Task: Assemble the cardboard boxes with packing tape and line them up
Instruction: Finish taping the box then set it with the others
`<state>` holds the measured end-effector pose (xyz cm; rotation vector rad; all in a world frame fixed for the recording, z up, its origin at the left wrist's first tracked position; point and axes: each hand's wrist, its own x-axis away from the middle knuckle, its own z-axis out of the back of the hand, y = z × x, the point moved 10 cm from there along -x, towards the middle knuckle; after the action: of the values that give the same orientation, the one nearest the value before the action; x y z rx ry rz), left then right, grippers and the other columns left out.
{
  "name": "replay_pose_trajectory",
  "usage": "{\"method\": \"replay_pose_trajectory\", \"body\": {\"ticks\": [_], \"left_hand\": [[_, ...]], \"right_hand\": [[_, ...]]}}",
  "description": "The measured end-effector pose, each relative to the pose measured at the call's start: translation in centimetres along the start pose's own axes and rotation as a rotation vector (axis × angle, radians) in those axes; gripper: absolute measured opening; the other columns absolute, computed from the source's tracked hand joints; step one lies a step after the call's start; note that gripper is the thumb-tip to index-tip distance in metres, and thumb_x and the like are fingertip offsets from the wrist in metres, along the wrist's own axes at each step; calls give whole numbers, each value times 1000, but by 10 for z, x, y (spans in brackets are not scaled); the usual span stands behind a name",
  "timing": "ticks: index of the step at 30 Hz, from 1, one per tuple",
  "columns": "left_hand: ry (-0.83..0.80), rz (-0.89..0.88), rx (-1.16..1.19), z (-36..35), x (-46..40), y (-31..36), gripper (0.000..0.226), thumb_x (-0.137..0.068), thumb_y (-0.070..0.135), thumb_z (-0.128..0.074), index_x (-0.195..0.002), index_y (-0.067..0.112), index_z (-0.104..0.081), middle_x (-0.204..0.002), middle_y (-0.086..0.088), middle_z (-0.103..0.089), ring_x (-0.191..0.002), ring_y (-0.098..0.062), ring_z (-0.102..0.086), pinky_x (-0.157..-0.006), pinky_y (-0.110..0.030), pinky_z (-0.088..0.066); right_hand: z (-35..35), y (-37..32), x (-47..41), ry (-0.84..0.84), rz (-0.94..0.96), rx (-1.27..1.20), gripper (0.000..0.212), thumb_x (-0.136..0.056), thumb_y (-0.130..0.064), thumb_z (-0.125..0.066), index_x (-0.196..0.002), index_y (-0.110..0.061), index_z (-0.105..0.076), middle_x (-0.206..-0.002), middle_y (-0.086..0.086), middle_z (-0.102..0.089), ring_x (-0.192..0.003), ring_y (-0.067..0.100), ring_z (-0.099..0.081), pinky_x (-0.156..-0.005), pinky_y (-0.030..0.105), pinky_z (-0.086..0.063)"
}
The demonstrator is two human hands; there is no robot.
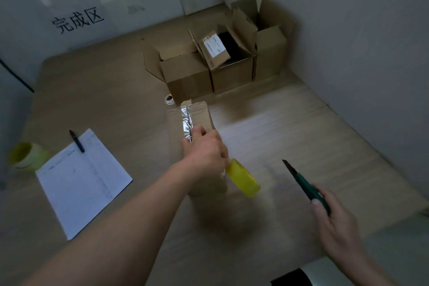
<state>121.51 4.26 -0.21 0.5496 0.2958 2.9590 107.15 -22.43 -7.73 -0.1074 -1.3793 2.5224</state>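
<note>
Taped box (199,118), yellow roll (243,179), three open boxes (216,65)

I am reading 完成区 on the white wall sign (77,21). The box label (214,47) and my paper sheet (84,182) are showing print too small to read.

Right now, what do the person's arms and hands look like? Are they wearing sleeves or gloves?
Both arms are bare as far as the picture shows: no sleeves and no gloves. The left hand has no ring, watch or bracelet that I can see, and the forearm behind it is uncovered. The right hand is bare too, with nothing on its wrist. The fingers are blurred, so small details are unclear.
</note>
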Motion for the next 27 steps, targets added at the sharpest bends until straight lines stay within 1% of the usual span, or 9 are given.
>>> {"method": "replay_pose_trajectory", "body": {"ticks": [2, 3, 6, 9, 13, 16, 19, 23, 27], "left_hand": [[3, 12, 18, 0, 0, -1, 10, -86, 33, -63, -77, 29, -64, -116, 19, -50, -123, -21, -22, -98, -43, -25], [0, 15, 34, 0, -1, -2, 10, -86, 33, -63, -77, 28, -64, -116, 20, -50, -123, -21, -22, -97, -42, -24], [-35, 15, 93, -1, -2, -4, 14, -86, 32, -65, -73, 29, -63, -116, 23, -47, -127, -19, -19, -96, -40, -20], [-71, 17, 157, -1, -1, -7, 21, -86, 35, -68, -66, 33, -61, -120, 24, -48, -130, -18, -16, -91, -37, -16], [-59, 6, 153, -1, -1, -7, 25, -86, 40, -69, -62, 37, -60, -120, 23, -49, -130, -18, -16, -96, -39, -16], [-53, -7, 169, -1, 0, -7, 27, -86, 41, -69, -60, 40, -58, -118, 24, -49, -128, -17, -16, -92, -37, -14], [-31, -17, 174, 1, 1, -7, 25, -85, 41, -69, -62, 40, -60, -117, 24, -48, -126, -14, -17, -91, -35, -13], [-20, -26, 184, 0, 2, -7, 25, -85, 43, -69, -62, 41, -59, -116, 25, -49, -125, -13, -17, -91, -34, -12], [-8, -25, 201, 1, 2, -9, 19, -85, 43, -69, -68, 40, -62, -116, 26, -49, -126, -12, -17, -91, -34, -11]], "right_hand": [[-7, -35, 25, -9, 40, -176, 29, -82, -37, -60, -110, -43, -68, -87, -21, -71, -76, -5, -62, -70, 5, -44], [-18, -49, 37, -55, 71, -214, 31, -82, -40, -63, -113, -43, -69, -84, -23, -70, -73, -8, -62, -70, 6, -45], [-44, -83, 55, -109, 226, -102, 41, -85, -44, -58, -119, -25, -71, -110, -21, -70, -101, -7, -65, -87, 8, -45], [-59, -90, 50, -126, 226, -55, 45, -89, -45, -52, -126, -24, -66, -118, -22, -65, -109, -8, -60, -91, 4, -40], [-64, -98, 45, -86, 277, 3, 46, -91, -43, -50, -128, -19, -64, -115, -16, -64, -106, -3, -60, -91, 4, -40], [-68, -99, 40, -102, 272, 20, 47, -93, -43, -48, -131, -21, -62, -115, -12, -65, -105, -1, -60, -89, 8, -42], [-80, -93, 38, -147, 256, 72, 46, -94, -40, -49, -136, -22, -58, -117, -8, -65, -106, 5, -61, -89, 21, -49], [-96, -73, 35, -166, 182, 214, 53, -93, -50, -37, -139, -28, -54, -114, -5, -64, -100, 16, -64, -80, 38, -55], [-73, -27, 19, -121, 16, 457, 48, -95, -41, -51, -143, -32, -48, -110, 4, -58, -94, 29, -64, -72, 41, -53]]}}
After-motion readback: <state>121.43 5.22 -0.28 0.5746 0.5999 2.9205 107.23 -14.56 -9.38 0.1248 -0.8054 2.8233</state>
